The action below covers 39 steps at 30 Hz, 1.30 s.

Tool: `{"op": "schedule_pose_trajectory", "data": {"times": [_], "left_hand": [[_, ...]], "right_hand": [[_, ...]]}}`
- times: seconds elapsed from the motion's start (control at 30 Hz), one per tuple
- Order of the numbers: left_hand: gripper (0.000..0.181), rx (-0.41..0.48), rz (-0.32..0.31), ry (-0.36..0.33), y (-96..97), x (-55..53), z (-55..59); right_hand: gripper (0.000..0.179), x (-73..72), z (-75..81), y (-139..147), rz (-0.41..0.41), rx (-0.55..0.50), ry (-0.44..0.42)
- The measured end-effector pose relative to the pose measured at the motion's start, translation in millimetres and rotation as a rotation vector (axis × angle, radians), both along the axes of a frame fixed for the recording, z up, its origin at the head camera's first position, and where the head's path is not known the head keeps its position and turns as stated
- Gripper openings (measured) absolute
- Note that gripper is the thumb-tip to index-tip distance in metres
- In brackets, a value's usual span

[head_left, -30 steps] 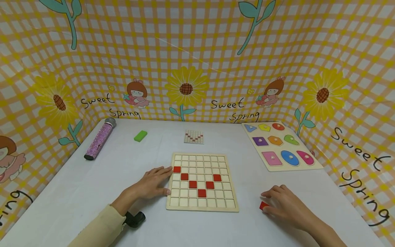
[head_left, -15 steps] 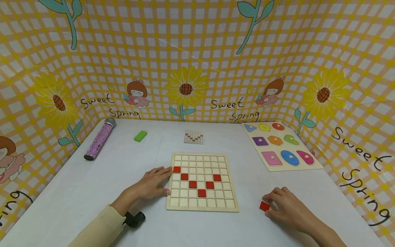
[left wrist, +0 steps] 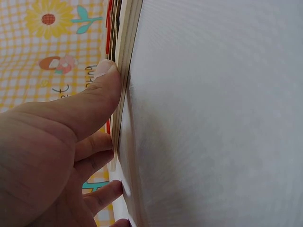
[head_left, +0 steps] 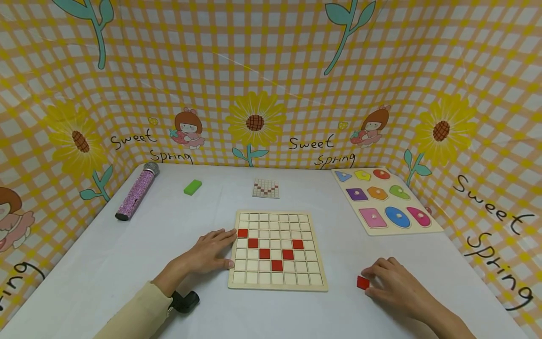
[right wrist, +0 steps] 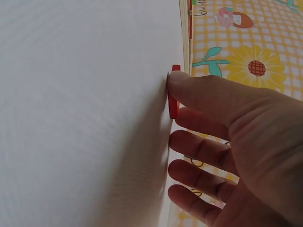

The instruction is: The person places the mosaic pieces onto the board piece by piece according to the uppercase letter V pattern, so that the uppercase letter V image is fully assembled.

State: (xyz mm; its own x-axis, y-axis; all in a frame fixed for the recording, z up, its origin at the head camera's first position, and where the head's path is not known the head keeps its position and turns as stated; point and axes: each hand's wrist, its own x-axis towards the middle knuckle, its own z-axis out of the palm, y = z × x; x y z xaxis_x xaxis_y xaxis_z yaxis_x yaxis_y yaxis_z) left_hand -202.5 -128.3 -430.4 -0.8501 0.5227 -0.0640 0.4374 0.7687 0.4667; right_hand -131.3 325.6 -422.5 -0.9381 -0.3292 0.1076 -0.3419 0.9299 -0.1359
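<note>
My left hand (head_left: 209, 252) lies with its fingers stretched out against the left edge of a wooden grid board (head_left: 275, 286). In the left wrist view the thumb tip rests at the board's edge (left wrist: 127, 42). Several red squares, such as the lowest one (head_left: 277, 266), form a V-like pattern on the grid. To the right of the board, my right hand (head_left: 394, 285) holds a loose red square tile (head_left: 362, 282) between thumb and index finger, low over the white tabletop. The right wrist view shows the thumb on the red tile's side (right wrist: 173, 106), the other fingers bent loosely.
Behind the board lies a small pattern card (head_left: 266, 188) with a printed red V. A green block (head_left: 193, 187) and a glittery pink microphone (head_left: 136, 192) are at the back left. A knobbed shape puzzle (head_left: 364, 200) lies at the back right. Patterned cloth walls enclose the table.
The right hand's fingers have shifted slightly around the red tile, which now shows more of its face. The left hand and the board have stayed put.
</note>
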Motion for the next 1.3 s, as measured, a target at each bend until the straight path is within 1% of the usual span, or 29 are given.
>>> {"op": "schedule_pose_trajectory", "data": {"times": [0.13,0.53,0.63,0.73,0.97,1.13,1.3], "left_hand": [[0.073,0.003,0.005,-0.005,0.5,0.8,0.9],[0.074,-0.001,0.012,-0.009,0.6,0.7,0.4],[0.074,0.001,0.008,-0.008,0.5,0.8,0.8],[0.074,0.001,0.006,-0.004,0.4,0.8,1.4],[0.074,0.000,0.004,-0.005,0.1,-0.3,0.4],[0.074,-0.007,0.004,0.000,-0.1,-1.7,-0.6],[0.074,-0.007,0.003,0.000,-0.3,-2.2,-0.4]], "right_hand": [[0.025,0.8,1.4,0.5,0.013,-0.001,0.005],[0.025,1.8,3.2,-0.5,0.000,0.021,0.002],[0.024,2.2,3.5,-0.1,0.008,0.018,0.009],[0.023,2.9,3.0,1.0,0.027,0.010,0.037],[0.021,2.1,3.2,1.5,0.026,-0.006,0.038],[0.021,3.0,2.1,1.7,0.036,-0.024,0.088],[0.020,1.7,4.0,1.4,0.036,-0.016,0.075]]}}
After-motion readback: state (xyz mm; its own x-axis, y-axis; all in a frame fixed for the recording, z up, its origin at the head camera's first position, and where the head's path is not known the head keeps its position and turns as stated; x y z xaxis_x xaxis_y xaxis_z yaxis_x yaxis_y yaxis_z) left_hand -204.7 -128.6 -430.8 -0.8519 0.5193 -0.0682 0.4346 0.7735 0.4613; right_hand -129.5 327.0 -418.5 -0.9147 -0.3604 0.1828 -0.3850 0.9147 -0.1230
